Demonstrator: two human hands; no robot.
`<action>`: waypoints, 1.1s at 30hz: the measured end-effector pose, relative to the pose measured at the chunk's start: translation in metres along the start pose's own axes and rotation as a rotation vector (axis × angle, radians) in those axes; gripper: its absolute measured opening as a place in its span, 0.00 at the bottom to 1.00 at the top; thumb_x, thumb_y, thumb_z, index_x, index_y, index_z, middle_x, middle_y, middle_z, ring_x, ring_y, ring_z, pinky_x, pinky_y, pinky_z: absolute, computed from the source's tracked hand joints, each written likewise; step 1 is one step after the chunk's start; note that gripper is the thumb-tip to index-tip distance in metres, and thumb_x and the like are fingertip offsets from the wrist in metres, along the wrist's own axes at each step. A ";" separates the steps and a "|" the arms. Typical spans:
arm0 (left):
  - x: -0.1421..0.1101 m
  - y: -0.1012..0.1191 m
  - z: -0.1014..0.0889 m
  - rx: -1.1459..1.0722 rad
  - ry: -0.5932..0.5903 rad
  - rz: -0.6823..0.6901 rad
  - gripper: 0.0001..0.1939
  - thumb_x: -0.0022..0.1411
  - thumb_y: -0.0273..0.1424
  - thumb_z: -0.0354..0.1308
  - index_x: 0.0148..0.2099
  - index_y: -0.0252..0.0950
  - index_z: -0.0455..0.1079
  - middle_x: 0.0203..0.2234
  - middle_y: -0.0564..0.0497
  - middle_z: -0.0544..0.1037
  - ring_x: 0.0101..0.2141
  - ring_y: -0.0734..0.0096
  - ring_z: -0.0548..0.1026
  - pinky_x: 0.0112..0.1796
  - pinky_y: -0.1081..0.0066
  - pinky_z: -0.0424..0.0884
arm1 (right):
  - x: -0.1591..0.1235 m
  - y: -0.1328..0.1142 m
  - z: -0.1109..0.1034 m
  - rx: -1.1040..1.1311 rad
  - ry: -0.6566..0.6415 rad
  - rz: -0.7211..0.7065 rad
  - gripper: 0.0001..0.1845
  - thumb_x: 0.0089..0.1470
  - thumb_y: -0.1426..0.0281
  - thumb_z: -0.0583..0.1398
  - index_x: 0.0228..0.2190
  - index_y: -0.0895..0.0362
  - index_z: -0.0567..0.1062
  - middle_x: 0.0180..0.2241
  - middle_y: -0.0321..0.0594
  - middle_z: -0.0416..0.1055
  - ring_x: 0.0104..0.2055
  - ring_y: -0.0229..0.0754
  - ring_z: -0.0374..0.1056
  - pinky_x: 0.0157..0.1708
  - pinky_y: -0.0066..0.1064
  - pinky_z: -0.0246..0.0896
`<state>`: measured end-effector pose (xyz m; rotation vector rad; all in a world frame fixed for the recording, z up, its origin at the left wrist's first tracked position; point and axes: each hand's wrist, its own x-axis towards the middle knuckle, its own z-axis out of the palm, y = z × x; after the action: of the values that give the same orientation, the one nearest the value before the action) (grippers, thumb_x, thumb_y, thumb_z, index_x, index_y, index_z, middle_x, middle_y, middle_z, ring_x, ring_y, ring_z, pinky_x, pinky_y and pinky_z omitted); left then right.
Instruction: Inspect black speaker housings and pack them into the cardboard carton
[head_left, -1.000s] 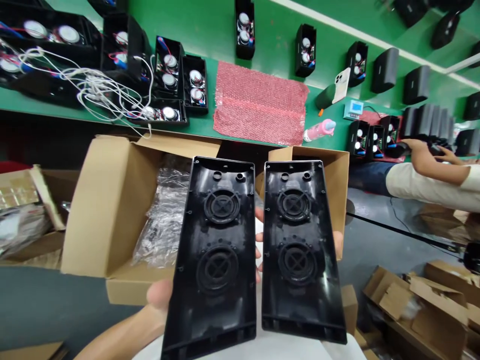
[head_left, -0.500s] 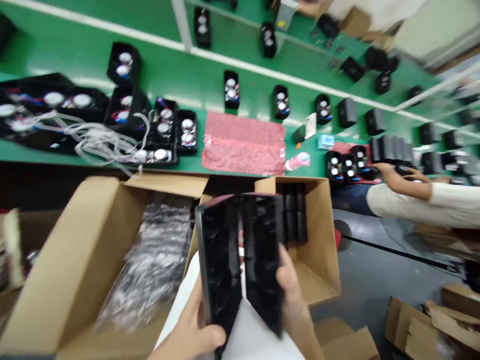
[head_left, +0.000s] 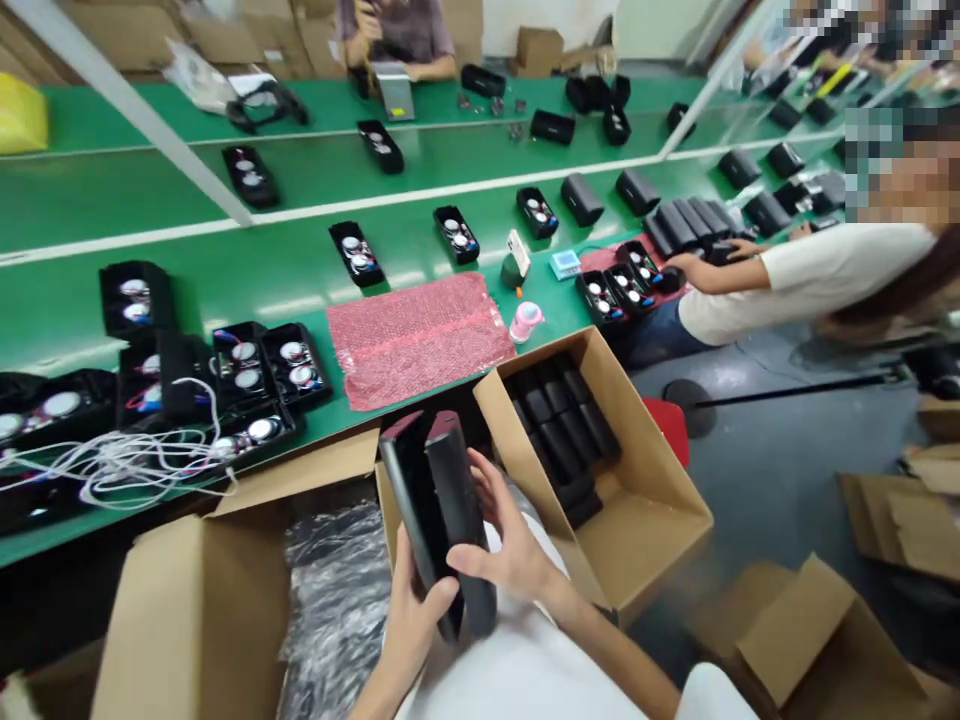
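Observation:
Two long black plastic speaker housings stand side by side over my lap, a narrow gap between them. My left hand (head_left: 412, 605) grips the left housing (head_left: 411, 490), thumb on its near side. Closed around the right housing (head_left: 459, 510) is my right hand (head_left: 510, 545), with its thumb across the face. Both pieces are tilted, their reddish-lit top ends toward the bench. An open carton (head_left: 660, 530) just to the right holds rows of similar black housings (head_left: 562, 420). On the left, another carton (head_left: 161, 620) contains clear plastic bags (head_left: 334, 600).
Pink bubble wrap (head_left: 420, 340) lies on the green bench (head_left: 292, 255), near a pink-capped bottle (head_left: 526, 320). Open speaker shells (head_left: 296, 365) and white cables (head_left: 142, 465) sit at left. A co-worker's arm (head_left: 720, 280) reaches over speakers at right. Cardboard (head_left: 810, 640) lies on the floor.
My view has swung up and to the right. The two housings have turned so their outer sides show more and the gap between them looks narrower; both hands keep their hold.

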<state>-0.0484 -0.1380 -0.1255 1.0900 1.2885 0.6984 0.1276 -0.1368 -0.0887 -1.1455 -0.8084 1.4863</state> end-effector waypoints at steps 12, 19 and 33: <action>0.057 -0.017 0.073 0.220 -0.542 0.033 0.55 0.62 0.55 0.67 0.80 0.45 0.44 0.76 0.40 0.54 0.74 0.42 0.57 0.71 0.49 0.58 | -0.019 0.068 -0.076 0.255 0.440 0.091 0.62 0.41 0.55 0.77 0.70 0.50 0.56 0.61 0.47 0.71 0.60 0.52 0.72 0.62 0.45 0.69; 0.079 -0.061 0.128 0.366 -0.624 -0.012 0.35 0.70 0.50 0.60 0.73 0.43 0.61 0.73 0.39 0.61 0.73 0.47 0.59 0.72 0.46 0.55 | -0.077 0.174 -0.225 0.180 1.110 0.347 0.58 0.52 0.52 0.71 0.73 0.51 0.50 0.69 0.49 0.62 0.68 0.53 0.64 0.69 0.47 0.61; 0.098 -0.200 0.034 0.566 -0.269 -0.618 0.38 0.54 0.64 0.65 0.56 0.43 0.78 0.54 0.45 0.84 0.57 0.45 0.80 0.61 0.51 0.75 | -0.090 0.456 -0.367 0.009 1.604 1.152 0.37 0.66 0.58 0.66 0.69 0.56 0.62 0.66 0.53 0.64 0.65 0.58 0.66 0.65 0.59 0.64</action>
<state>-0.0280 -0.1322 -0.3504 1.0888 1.5142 -0.2875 0.3268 -0.3575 -0.6013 -2.3454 1.1180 0.7563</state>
